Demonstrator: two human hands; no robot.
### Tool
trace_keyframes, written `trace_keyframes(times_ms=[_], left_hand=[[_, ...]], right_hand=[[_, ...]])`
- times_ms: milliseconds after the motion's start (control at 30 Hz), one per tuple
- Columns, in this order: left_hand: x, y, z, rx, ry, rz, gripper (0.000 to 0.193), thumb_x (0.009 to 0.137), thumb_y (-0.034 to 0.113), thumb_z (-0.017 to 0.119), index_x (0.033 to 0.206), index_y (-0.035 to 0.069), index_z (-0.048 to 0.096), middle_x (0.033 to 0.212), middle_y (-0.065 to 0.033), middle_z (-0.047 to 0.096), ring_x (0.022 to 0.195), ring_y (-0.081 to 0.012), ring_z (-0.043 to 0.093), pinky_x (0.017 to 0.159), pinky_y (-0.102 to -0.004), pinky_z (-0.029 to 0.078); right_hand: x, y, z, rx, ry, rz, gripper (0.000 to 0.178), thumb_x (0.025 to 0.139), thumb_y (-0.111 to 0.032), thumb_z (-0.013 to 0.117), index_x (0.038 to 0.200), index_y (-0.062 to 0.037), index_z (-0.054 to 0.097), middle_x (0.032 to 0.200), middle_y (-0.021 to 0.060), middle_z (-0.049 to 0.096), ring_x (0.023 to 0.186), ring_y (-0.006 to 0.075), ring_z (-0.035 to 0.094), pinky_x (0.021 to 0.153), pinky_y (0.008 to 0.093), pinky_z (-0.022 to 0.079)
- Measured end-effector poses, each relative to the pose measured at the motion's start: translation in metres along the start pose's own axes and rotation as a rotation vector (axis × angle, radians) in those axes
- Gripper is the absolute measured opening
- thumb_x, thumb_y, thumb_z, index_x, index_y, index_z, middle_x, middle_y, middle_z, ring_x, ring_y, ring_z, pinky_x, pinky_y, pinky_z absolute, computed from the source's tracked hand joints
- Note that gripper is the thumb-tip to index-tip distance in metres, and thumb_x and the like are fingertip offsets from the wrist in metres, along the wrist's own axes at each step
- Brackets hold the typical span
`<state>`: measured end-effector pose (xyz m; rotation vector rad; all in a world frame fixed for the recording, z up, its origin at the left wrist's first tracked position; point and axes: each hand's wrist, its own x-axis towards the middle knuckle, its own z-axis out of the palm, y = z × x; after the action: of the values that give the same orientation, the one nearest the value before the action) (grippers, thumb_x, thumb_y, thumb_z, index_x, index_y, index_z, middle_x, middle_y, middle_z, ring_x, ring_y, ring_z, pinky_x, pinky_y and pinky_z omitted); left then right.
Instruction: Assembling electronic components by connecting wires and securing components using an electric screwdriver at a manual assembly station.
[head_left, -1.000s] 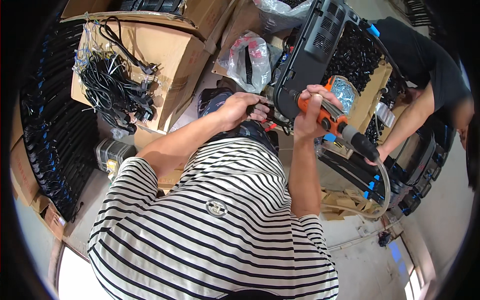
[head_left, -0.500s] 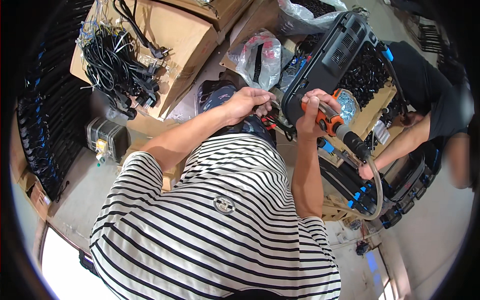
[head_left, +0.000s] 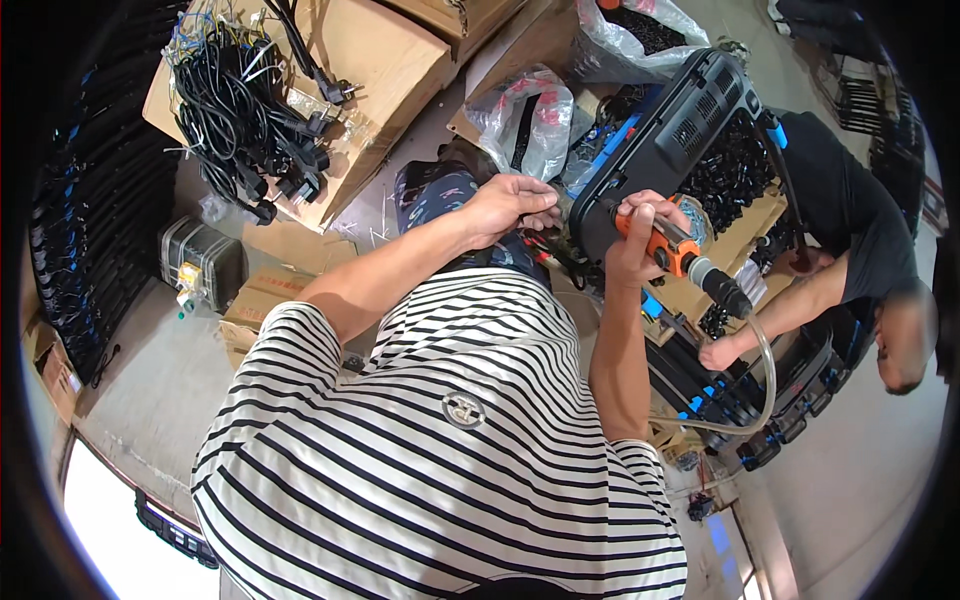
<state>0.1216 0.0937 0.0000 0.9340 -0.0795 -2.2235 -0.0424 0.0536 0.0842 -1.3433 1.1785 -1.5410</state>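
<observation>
1. Since a second ago, the black vented housing [head_left: 660, 150] has shifted rightward and down in our view, while the co-worker's near hand [head_left: 718, 352] has gone leftward.
2. At our far left we have rows of black cables [head_left: 85, 220] with small blue patches among them.
3. Next comes a dark hard case [head_left: 210, 265] on the floor; higher in our view, a bundle of black power cords [head_left: 240, 120] lies against a cardboard box [head_left: 385, 70].
4. Our left hand [head_left: 505, 212] is closed in a pinch, thumb against forefinger, just beside the housing's lower end; we cannot tell whether something small sits between the fingertips.
5. Beyond that hand we see a clear plastic bag [head_left: 550, 120] with red print and a black strip.
6. Our right hand [head_left: 632, 250] is wrapped around an orange air driver [head_left: 675, 250], its front end at the housing's lower end; we cannot tell whether they touch.
7. Just past the driver are silver screws [head_left: 697, 225], near a heap of small black parts [head_left: 740, 160].
8. From the driver's rear, a clear hose [head_left: 771, 375] curves down and back toward us.
9. At our right, a co-worker [head_left: 840, 190] in a dark top leans in.
</observation>
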Motion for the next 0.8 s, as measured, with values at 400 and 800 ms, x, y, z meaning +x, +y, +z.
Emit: trace_keyframes(times_ms=[400, 800], left_hand=[[0.0, -0.003, 0.015, -0.013, -0.021, 0.003, 0.018, 0.091, 0.009, 0.064, 0.104, -0.003, 0.062, 0.09, -0.0108, 0.067, 0.074, -0.0133, 0.064, 0.066, -0.0224, 0.053], [0.032, 0.038, 0.069, 0.004, -0.116, -0.204, 0.018, 0.09, 0.013, 0.066, 0.104, 0.001, 0.065, 0.092, -0.0059, 0.067, 0.08, -0.0122, 0.063, 0.073, -0.0229, 0.053]], right_hand=[[0.001, 0.002, -0.002, 0.05, 0.029, -0.011, 0.011, 0.085, 0.003, 0.059, 0.094, 0.002, 0.052, 0.086, 0.0178, 0.061, 0.067, 0.0171, 0.056, 0.066, 0.0305, 0.051], [0.03, -0.064, -0.012, 0.184, 0.206, -0.023, 0.012, 0.093, -0.014, 0.053, 0.097, -0.0025, 0.053, 0.091, 0.0178, 0.061, 0.068, 0.0199, 0.055, 0.07, 0.0373, 0.049]])
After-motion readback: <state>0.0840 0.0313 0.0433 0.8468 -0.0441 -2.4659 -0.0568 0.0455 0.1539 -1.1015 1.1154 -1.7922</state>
